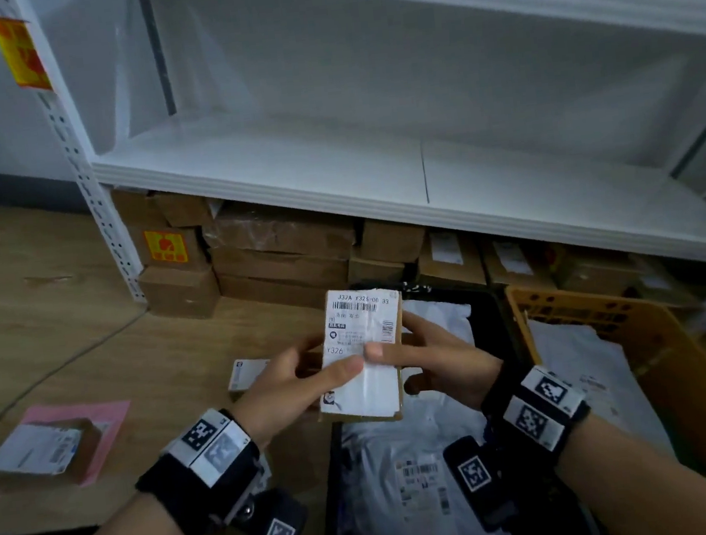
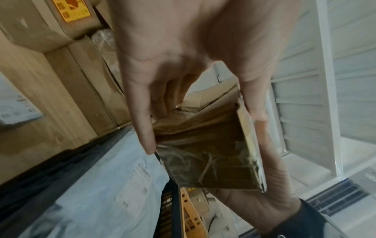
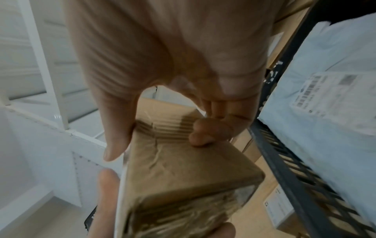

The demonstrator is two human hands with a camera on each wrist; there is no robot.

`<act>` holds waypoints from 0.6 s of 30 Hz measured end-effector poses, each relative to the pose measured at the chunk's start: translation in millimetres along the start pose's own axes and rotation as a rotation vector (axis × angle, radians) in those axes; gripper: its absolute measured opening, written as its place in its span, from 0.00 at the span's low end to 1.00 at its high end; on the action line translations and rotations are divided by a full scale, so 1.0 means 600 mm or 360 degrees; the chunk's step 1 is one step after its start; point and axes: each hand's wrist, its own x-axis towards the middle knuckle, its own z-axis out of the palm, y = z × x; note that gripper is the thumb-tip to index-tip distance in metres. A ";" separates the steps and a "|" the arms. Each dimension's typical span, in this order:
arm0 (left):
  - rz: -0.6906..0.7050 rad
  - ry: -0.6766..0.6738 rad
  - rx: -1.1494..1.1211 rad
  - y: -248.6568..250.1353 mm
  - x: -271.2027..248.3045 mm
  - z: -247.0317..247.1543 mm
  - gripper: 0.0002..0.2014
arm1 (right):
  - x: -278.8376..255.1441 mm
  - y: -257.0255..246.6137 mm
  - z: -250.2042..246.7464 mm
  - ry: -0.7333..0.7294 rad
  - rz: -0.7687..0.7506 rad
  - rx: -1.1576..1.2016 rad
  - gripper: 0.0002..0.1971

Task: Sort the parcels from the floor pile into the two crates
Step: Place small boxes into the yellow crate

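Parcel [image 1: 362,353] held label-up above the black crate [image 1: 484,310], left hand [image 1: 294,386] and right hand [image 1: 439,360] both gripping it

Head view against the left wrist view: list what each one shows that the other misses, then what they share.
Only the head view shows the printed label face of the held box, the pink sheet with a parcel on it on the floor, and both wrists.

Only the left wrist view shows the box's brown taped underside and the left hand's fingers curled beneath it.

Both show the cardboard box gripped by the left hand and right hand, the black crate with white mailers, and the yellow crate.
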 end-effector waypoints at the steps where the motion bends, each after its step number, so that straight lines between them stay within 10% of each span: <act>1: -0.0014 -0.0032 -0.0010 -0.002 0.001 0.009 0.37 | -0.007 0.011 -0.007 0.0014 -0.0012 0.0028 0.37; 18: -0.0103 -0.0091 -0.0031 -0.015 0.078 0.114 0.39 | -0.044 0.054 -0.089 0.0149 0.0027 0.0103 0.32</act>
